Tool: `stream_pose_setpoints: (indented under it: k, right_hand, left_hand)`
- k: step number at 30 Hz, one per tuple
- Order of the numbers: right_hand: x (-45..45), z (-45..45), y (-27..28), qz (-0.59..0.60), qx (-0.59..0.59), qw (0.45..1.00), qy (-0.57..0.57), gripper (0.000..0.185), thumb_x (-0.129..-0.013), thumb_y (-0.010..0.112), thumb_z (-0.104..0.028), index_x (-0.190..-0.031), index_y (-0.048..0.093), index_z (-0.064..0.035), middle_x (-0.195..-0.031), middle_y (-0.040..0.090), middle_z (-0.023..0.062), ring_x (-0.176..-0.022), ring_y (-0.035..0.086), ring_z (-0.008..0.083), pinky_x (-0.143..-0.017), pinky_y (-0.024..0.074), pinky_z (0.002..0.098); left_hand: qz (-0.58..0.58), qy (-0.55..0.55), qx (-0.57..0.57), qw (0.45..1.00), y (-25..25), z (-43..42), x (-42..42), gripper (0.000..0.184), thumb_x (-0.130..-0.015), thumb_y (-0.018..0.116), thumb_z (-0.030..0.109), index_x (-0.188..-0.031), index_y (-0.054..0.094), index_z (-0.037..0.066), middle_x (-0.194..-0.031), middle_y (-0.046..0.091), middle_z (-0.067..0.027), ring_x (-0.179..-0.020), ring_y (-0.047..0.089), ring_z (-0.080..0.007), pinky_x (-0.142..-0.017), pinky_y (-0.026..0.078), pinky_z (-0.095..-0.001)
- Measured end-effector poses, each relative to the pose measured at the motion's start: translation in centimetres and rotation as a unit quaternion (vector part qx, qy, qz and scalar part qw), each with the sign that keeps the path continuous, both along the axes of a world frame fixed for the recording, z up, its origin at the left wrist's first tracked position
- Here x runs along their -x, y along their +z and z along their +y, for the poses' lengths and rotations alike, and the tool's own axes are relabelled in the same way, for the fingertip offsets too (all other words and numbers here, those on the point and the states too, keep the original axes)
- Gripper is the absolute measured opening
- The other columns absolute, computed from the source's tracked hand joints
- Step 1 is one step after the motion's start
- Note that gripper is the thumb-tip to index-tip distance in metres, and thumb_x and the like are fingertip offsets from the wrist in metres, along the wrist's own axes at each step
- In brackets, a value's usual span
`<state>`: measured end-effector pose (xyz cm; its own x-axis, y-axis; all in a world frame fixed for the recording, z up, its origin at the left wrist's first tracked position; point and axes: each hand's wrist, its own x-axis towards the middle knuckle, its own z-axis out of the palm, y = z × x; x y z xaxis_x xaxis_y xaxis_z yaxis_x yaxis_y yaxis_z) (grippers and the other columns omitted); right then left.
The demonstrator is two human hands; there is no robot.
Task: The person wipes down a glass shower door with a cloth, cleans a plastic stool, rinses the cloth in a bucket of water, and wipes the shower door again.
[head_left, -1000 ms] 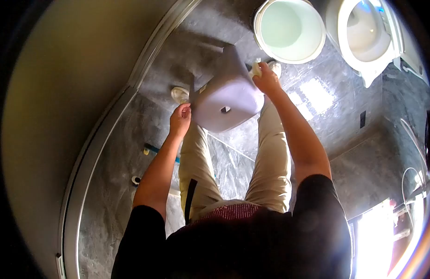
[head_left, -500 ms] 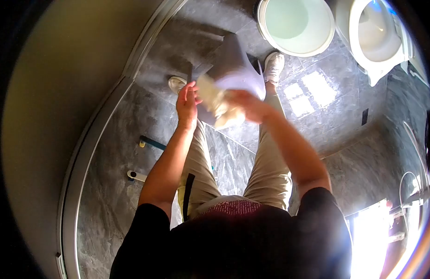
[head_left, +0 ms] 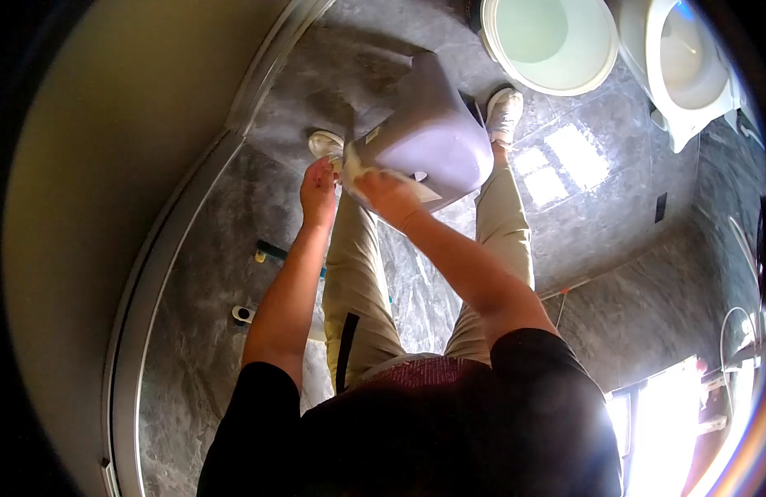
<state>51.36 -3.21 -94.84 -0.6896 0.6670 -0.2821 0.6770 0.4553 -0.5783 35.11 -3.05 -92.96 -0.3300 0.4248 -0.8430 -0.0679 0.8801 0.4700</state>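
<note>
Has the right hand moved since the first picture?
Yes. Judged against the bucket, the right hand has moved away, across the stool toward the left hand.

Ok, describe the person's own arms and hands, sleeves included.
The left hand and right hand are ungloved, the forearms bare, with no watch or bracelet visible. The left sleeve and right sleeve are short and black, ending near the elbows.

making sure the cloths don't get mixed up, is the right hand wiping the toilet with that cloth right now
No, the right hand has the cloth against the stool, apart from the toilet.
</note>
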Motion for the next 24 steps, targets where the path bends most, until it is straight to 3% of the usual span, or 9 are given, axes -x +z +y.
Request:
stream_pose_setpoints:
  k: [4, 5, 7, 9, 15, 17, 19, 20, 24]
  right_hand:
    - [-2.5, -0.4, -1.6, 0.002, 0.084, 0.996, -0.007, 0.021, -0.078, 0.051, -0.017, -0.097, 0.056, -0.0109, -0.096, 0.054, 0.0068, -0.087, 0.057, 0.0213, -0.069, 0.0492, 0.0327]
    - [-4.0, 0.7, -2.2, -0.029, -0.185, 0.978, -0.091, 0.024, -0.077, 0.053, -0.015, -0.100, 0.053, -0.0062, -0.091, 0.054, 0.0067, -0.075, 0.056, 0.0205, -0.058, 0.0500, 0.0367]
    - [-8.9, 5.3, -3.9, -0.154, -0.100, 0.972, -0.146, 0.024, -0.077, 0.054, -0.012, -0.100, 0.051, -0.0057, -0.094, 0.052, 0.0066, -0.070, 0.052, 0.0212, -0.058, 0.0476, 0.0352]
    - [-11.3, 9.9, -1.3, -0.006, -0.047, 0.925, -0.376, 0.025, -0.071, 0.057, -0.006, -0.095, 0.053, -0.0108, -0.092, 0.052, 0.0082, -0.075, 0.053, 0.0262, -0.062, 0.0481, 0.0346]
    - [-6.9, 5.3, -1.2, -0.030, -0.044, 0.951, -0.305, 0.032, -0.072, 0.050, -0.006, -0.102, 0.054, -0.0115, -0.096, 0.052, 0.0075, -0.084, 0.052, 0.0235, -0.070, 0.0461, 0.0342]
    - [-3.9, 0.0, -1.4, -0.271, -0.127, 0.952, -0.064, 0.029, -0.074, 0.050, -0.012, -0.102, 0.054, -0.0115, -0.102, 0.051, 0.0044, -0.086, 0.052, 0.0175, -0.068, 0.0472, 0.0299]
    - [-2.4, -2.6, -1.0, 0.006, -0.080, 0.987, -0.136, 0.017, -0.075, 0.053, -0.015, -0.091, 0.057, -0.0087, -0.096, 0.054, 0.0071, -0.087, 0.055, 0.0197, -0.072, 0.0483, 0.0314]
    - [-2.6, -4.2, -0.8, 0.031, 0.093, 0.992, -0.083, 0.011, -0.075, 0.053, -0.013, -0.084, 0.057, -0.0081, -0.092, 0.055, 0.0086, -0.089, 0.055, 0.0224, -0.073, 0.0485, 0.0340]
    - [-7.6, -4.6, -0.3, 0.029, 0.101, 0.994, 0.043, 0.016, -0.073, 0.054, -0.011, -0.087, 0.057, -0.0079, -0.092, 0.054, 0.0092, -0.087, 0.054, 0.0239, -0.073, 0.0471, 0.0349]
  left_hand:
    - [0.035, -0.062, -0.056, 0.996, -1.6, -0.7, -0.3, 0.031, -0.088, 0.051, 0.021, -0.115, 0.050, 0.007, -0.105, 0.057, -0.0048, -0.089, 0.055, -0.0153, -0.075, 0.043, -0.0293]
    - [0.035, -0.059, -0.052, 0.996, -1.3, -0.6, -0.3, 0.031, -0.088, 0.051, 0.021, -0.115, 0.050, 0.007, -0.105, 0.057, -0.0048, -0.089, 0.055, -0.0153, -0.075, 0.043, -0.0293]
    - [-0.008, -0.047, -0.059, 0.997, -0.2, 0.7, -1.0, 0.031, -0.088, 0.051, 0.022, -0.115, 0.050, 0.007, -0.105, 0.057, -0.0047, -0.088, 0.056, -0.0153, -0.074, 0.043, -0.0287]
    - [-0.008, -0.040, -0.055, 0.998, -1.2, 1.0, -1.4, 0.031, -0.089, 0.051, 0.024, -0.115, 0.050, 0.006, -0.105, 0.057, -0.0050, -0.089, 0.056, -0.0155, -0.075, 0.043, -0.0290]
    - [0.015, -0.036, -0.067, 0.997, -1.5, 2.6, -2.9, 0.029, -0.089, 0.050, 0.020, -0.115, 0.050, 0.007, -0.105, 0.057, -0.0053, -0.088, 0.056, -0.0152, -0.074, 0.044, -0.0270]
    - [-0.005, -0.067, -0.085, 0.994, -1.9, 3.6, -3.4, 0.029, -0.089, 0.050, 0.020, -0.115, 0.049, 0.007, -0.106, 0.057, -0.0058, -0.089, 0.056, -0.0158, -0.073, 0.044, -0.0263]
    - [-0.007, -0.078, -0.117, 0.990, -3.2, 3.9, -3.7, 0.030, -0.089, 0.051, 0.020, -0.116, 0.049, 0.007, -0.108, 0.056, -0.0070, -0.091, 0.056, -0.0166, -0.076, 0.044, -0.0277]
    - [0.008, -0.137, -0.138, 0.981, -3.4, 4.4, -4.0, 0.031, -0.088, 0.052, 0.021, -0.116, 0.049, 0.007, -0.110, 0.054, -0.0079, -0.093, 0.055, -0.0168, -0.077, 0.044, -0.0286]
    - [0.071, -0.367, -0.169, 0.912, -2.6, 6.5, -6.1, 0.043, -0.084, 0.057, 0.025, -0.120, 0.045, 0.005, -0.115, 0.049, -0.0156, -0.107, 0.048, -0.0265, -0.087, 0.041, -0.0356]
